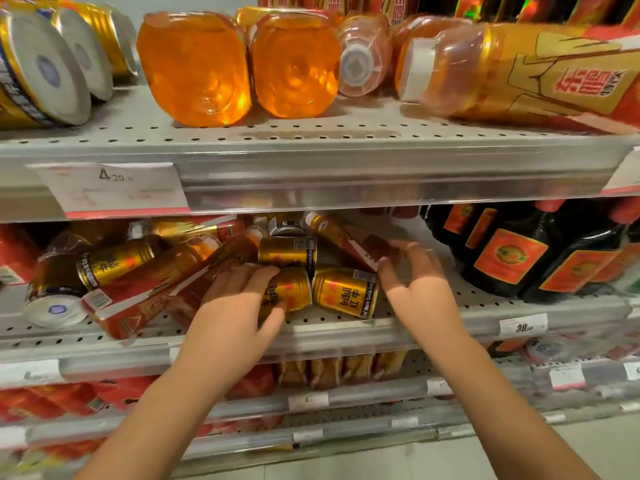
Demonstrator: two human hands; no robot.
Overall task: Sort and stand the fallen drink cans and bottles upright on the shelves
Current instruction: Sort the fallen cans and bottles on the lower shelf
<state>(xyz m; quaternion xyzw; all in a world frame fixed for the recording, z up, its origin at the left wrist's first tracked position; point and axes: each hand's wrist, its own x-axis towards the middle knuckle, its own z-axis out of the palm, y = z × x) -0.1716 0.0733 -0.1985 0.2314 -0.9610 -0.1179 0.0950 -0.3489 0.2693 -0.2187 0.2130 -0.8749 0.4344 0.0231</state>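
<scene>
I'm looking at the top shelf (311, 147), where orange bottles (194, 67) are lying on their sides, some showing their bases and some their caps, with gold cans (41, 71) lying flat at the left end. A price tag (110, 188) is hanging on its front edge. Below, the middle shelf (346, 323) is carrying a jumble of fallen gold cans and red-labelled bottles, while dark bottles (519, 258) are standing upright at the right. My left hand (239, 306) is gripping a can (291, 292) in the heap, fingers lying over its top and thumb curling under its near side. My right hand (415, 282) is hovering open with fingers spread, just beside a second can (344, 292) and a tilted bottle (346, 237); blur is keeping me from telling whether the fingertips are touching either. Both cans are lying sideways, side by side, gold with red print.
</scene>
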